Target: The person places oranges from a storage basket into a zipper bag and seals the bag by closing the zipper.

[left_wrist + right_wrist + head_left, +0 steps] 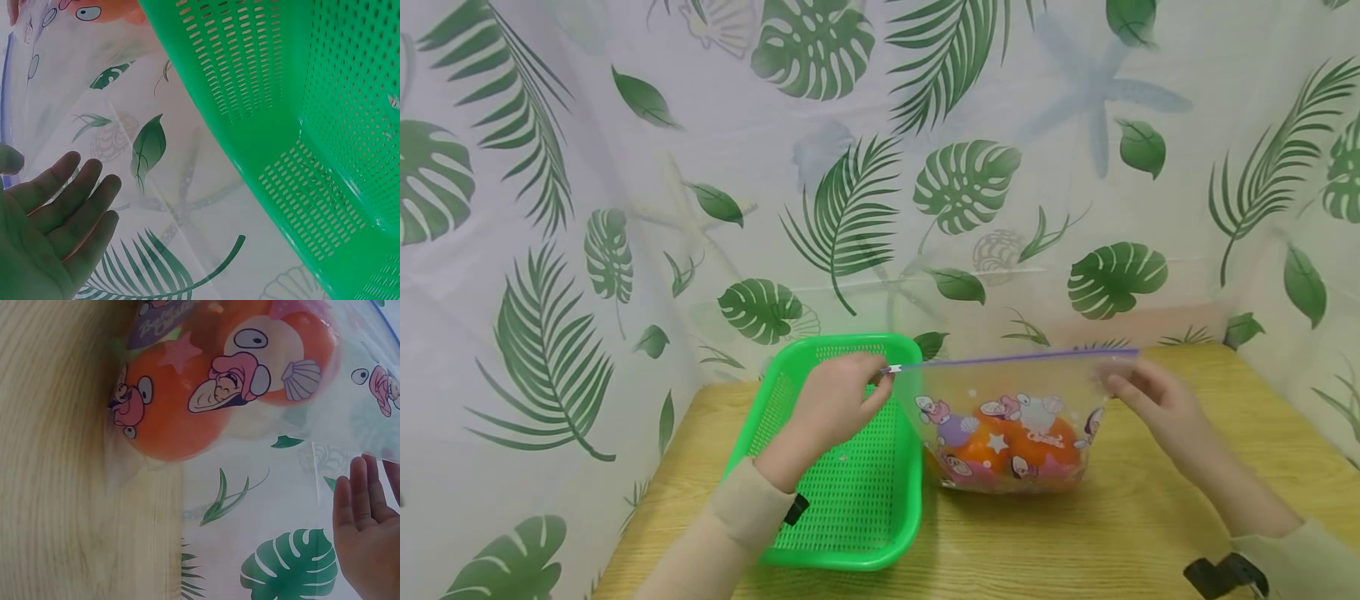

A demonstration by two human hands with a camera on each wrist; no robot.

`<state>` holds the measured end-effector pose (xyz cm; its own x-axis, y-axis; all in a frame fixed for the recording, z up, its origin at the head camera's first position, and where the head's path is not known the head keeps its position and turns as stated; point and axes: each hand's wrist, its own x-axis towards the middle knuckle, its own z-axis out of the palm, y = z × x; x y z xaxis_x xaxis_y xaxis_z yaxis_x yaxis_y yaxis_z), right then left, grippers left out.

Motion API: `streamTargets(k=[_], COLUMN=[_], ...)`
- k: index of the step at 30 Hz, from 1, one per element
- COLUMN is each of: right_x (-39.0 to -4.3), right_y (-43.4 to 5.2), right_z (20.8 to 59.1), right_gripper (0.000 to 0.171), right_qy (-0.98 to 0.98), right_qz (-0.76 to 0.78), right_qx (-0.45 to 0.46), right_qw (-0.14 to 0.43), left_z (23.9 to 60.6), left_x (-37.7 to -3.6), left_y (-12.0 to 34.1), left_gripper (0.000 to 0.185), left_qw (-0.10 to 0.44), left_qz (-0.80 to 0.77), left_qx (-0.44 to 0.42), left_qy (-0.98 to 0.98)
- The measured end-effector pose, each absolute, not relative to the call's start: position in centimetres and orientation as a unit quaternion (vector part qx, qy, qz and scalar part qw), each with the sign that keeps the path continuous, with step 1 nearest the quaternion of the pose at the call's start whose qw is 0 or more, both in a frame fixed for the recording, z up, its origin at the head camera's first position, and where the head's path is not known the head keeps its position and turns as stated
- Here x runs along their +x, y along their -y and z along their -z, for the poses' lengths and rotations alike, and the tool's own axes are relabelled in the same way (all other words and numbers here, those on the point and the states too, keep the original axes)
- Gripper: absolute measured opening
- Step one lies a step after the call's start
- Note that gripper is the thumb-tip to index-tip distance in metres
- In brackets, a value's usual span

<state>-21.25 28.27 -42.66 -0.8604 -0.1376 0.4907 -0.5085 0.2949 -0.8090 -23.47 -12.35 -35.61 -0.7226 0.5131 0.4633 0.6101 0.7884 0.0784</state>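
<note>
A clear zip bag [1000, 433] printed with cartoon shells and stars stands on the table, with several round orange things [175, 406] inside. Along its top runs a purple zip strip [1015, 361], with a white slider [894, 368] near the left end. My left hand [842, 396] pinches the strip's left end beside the slider, reaching over the green basket; in the left wrist view its other fingers spread out. At the bag's upper right corner, my right hand [1157, 408] holds the edge between thumb and fingers. The bag partly hides those fingertips.
A green perforated plastic basket [917, 500] stands directly left of the bag, with a tiny pale scrap on its floor. The wooden table [1150, 533] runs back to a leaf-patterned cloth [1037, 192], which also hangs along both sides.
</note>
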Motion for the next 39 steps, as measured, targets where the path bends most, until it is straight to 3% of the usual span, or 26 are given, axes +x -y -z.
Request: streamTargets(k=[12, 23, 39], right_x=[-21.0, -21.0, -20.6], right_y=[-27.9, -27.4, -27.6], right_z=[43.3, 43.3, 42.6], right_gripper=[0.033, 0.027, 0.023], right_qy=[0.793, 0.788, 0.797], right_qz=[-0.556, -0.565, -0.563], right_qx=[0.203, 0.198, 0.135], right_qw=[0.141, 0.143, 0.175], left_z=[37.1, 38.0, 37.7], left_x=[-22.5, -23.0, -23.3], left_y=[12.0, 11.2, 10.8], left_gripper=[0.032, 0.022, 0.011], left_qw=[0.026, -0.029, -0.055], left_qz=[0.252, 0.343, 0.458], left_qx=[-0.285, -0.277, -0.256], left_qy=[0.924, 0.897, 0.85])
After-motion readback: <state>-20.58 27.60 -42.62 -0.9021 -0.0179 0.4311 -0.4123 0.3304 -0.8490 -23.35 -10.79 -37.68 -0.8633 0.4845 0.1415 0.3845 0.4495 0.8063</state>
